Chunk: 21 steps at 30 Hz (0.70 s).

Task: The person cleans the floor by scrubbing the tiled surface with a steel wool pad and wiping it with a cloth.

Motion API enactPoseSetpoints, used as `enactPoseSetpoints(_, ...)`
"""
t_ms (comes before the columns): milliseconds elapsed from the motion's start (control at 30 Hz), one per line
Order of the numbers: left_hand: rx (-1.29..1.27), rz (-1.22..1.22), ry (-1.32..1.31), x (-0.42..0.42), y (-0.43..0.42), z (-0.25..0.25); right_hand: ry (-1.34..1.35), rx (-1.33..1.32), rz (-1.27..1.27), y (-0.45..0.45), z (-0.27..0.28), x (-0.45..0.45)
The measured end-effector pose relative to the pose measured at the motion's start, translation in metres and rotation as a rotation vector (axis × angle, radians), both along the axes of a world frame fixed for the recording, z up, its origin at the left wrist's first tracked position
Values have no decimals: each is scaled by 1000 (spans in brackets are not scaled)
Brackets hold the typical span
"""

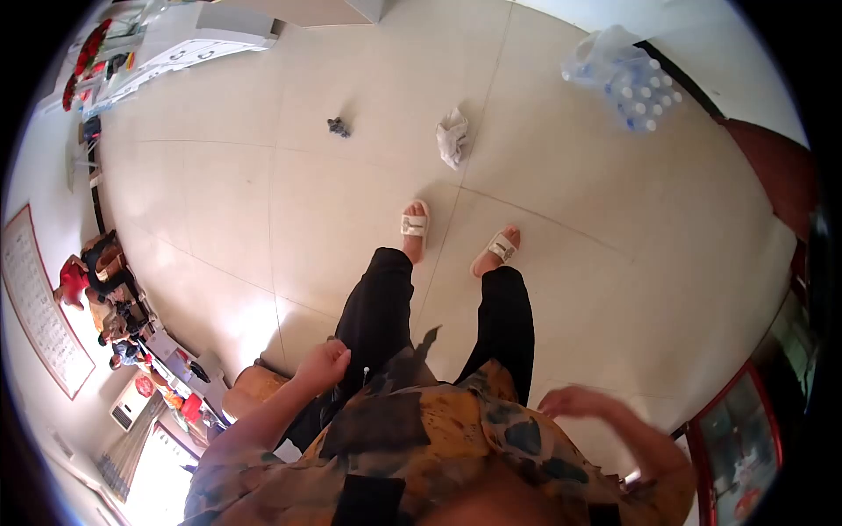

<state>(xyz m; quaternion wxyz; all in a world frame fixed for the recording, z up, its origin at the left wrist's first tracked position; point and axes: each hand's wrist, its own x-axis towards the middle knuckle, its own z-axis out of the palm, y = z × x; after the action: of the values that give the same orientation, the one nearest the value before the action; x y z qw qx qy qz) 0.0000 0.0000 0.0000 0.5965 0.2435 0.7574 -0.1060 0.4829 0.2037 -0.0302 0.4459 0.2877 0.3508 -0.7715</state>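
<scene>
My left hand (324, 365) is closed, held above my left thigh beside the black trousers (374, 302). Whatever its fingers may hold is hidden. On the other side, my right hand (574, 402) hangs near the hem of my patterned shirt (526, 434), its fingers blurred and partly turned away. Ahead of my feet, in white open-toed slippers (415, 225), a crumpled whitish cloth (453, 138) lies on the tiled floor. A small dark grey crumpled thing (338, 128) lies to its left, its kind unclear. Neither hand touches these.
Plastic-wrapped bottles with white caps (645, 92) stand by the wall at upper right. White drawers (197, 48) are at upper left. People (92, 272) sit along the left wall. A brown rounded seat (253, 392) is near my left arm, and a red-framed glass cabinet (737, 447) at lower right.
</scene>
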Motion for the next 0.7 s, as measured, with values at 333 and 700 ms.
enactPoseSetpoints(333,666,-427,39,-25,109,-176,-133,1779,-508,164,-308,-167)
enactPoseSetpoints(700,784,-472,-332,-92,139,-228,139,1568,153,134,-490,-404)
